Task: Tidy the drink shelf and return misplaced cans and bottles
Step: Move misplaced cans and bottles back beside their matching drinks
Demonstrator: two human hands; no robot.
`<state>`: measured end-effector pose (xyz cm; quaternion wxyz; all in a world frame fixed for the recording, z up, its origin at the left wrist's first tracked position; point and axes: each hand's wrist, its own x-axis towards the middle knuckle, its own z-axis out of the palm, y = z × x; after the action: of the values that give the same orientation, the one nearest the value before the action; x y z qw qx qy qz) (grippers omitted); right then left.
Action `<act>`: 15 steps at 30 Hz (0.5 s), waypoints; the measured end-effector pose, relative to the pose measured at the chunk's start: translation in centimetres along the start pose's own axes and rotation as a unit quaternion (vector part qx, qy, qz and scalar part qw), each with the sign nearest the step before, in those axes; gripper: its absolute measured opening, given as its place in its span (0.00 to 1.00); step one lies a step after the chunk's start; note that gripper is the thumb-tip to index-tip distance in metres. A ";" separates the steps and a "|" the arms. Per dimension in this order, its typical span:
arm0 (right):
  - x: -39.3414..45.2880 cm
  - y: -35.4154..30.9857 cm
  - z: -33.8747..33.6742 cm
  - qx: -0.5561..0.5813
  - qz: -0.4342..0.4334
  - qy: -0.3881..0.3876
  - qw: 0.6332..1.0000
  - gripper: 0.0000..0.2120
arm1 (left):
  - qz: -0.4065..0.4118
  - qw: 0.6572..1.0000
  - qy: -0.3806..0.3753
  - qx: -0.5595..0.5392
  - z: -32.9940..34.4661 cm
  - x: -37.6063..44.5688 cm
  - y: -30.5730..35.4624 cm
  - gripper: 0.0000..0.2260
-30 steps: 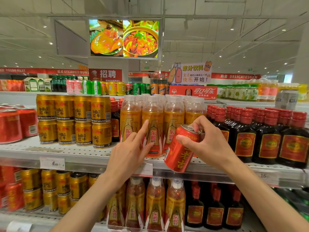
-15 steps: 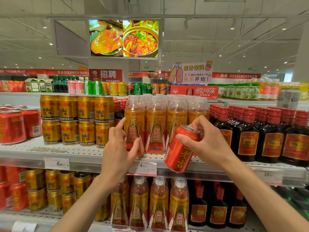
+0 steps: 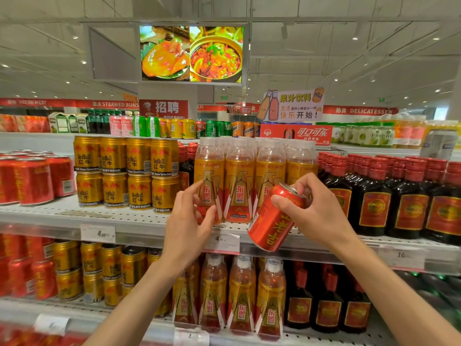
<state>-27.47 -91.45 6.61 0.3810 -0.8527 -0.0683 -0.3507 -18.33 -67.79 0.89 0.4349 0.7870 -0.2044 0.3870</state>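
My right hand (image 3: 318,212) holds a red can (image 3: 273,219) by its top rim, tilted, in front of the row of orange drink bottles (image 3: 239,186) on the middle shelf (image 3: 129,221). The can hangs just over the shelf's front edge. My left hand (image 3: 188,223) is at the leftmost orange bottle (image 3: 208,171); thumb and curled fingers lie against its lower front, and I see no firm grip. Matching red cans (image 3: 32,181) stand at the far left of the same shelf.
Stacked golden cans (image 3: 127,176) stand between the red cans and the orange bottles. Dark bottles with red caps (image 3: 404,196) fill the right side. The lower shelf (image 3: 82,313) repeats the same products. Price tags (image 3: 224,242) hang on the shelf edge.
My left hand has moved from the middle orange bottles to the leftmost one and curled its fingers. The right hand with the red can has stayed put.
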 end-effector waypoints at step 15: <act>-4.6 1.1 1.3 0.181 0.156 0.002 0.971 0.18 | -0.075 0.940 -0.295 -0.154 -0.6 -5.5 4.3 0.24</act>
<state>-29.77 -90.59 2.35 0.5796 -0.7687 0.0041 -0.2707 -24.79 -69.71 -0.93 0.4987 0.8025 -0.3206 0.0676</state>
